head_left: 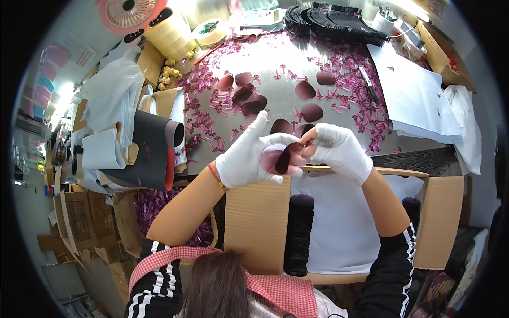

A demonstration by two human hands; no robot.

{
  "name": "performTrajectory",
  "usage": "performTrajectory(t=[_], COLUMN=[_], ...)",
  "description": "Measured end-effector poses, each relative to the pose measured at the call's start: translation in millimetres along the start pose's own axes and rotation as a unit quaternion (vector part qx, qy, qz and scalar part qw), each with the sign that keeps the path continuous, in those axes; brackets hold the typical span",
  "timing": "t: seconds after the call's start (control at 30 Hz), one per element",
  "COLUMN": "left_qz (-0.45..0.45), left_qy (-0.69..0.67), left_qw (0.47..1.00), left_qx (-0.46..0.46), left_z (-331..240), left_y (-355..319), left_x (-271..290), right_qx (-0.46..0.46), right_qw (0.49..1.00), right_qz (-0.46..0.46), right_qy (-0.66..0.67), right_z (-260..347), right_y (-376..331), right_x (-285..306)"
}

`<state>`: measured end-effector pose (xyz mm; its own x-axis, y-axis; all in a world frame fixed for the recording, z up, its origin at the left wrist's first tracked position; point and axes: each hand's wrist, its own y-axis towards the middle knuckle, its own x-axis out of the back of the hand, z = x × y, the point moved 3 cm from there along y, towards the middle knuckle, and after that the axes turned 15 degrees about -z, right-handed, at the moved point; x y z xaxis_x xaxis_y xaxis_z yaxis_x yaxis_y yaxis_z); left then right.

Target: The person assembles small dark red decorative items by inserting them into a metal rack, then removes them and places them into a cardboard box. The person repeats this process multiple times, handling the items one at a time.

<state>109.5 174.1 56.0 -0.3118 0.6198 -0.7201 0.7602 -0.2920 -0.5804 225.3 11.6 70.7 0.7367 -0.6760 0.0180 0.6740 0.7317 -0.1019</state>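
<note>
Over the grey worktop (pixel 286 58) strewn with pink plastic sprue pieces (pixel 204 114), my white-gloved left hand (pixel 252 156) grips rose-tinted oval lenses (pixel 278 158) while my right hand (pixel 339 151) pinches their edge; I judge contacting edges only advisable.

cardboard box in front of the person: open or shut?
Open. The cardboard box has its flaps spread outward; inside show a white liner sheet and a dark stack of lenses lying along its left part.

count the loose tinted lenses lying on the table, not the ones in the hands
9 lenses: four clustered at centre-left, three toward the right and two by the left hand. More may hide behind the hands.
</note>
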Motion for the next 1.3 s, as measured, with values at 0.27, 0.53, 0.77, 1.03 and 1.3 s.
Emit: performTrajectory(t=[0.27, 0.53, 0.77, 1.03, 1.3], left_qz=[-0.104, -0.087, 0.084, 0.149, -0.051], left_qy=[-0.118, -0.287, -0.263, -0.257, -0.293], left_qw=[0.934, 0.904, 0.914, 0.917, 0.922], left_qx=[-0.32, -0.306, -0.298, -0.268, -0.249], left_z=[33.7, 63.6, 47.5, 14.1, 37.0], left_y=[1.7, 10.6, -19.1, -11.0, 5.8], left_x=[1.3, 22.6, 15.2, 51.8, 36.4], right_qx=[0.021, 0.243, 0.177, 0.261, 0.151], right_qw=[0.982, 0.913, 0.826, 0.731, 0.8], right_qz=[-0.173, -0.151, -0.148, 0.01, -0.002], right_qy=[0.076, -0.292, -0.514, -0.63, -0.581], right_z=[-6.9, 0.3, -32.6, -40.1, -41.8], right_y=[-12.3, -37.4, 18.4, 31.1, 50.0], right_x=[-30.4, -54.4, 18.4, 16.4, 27.1])
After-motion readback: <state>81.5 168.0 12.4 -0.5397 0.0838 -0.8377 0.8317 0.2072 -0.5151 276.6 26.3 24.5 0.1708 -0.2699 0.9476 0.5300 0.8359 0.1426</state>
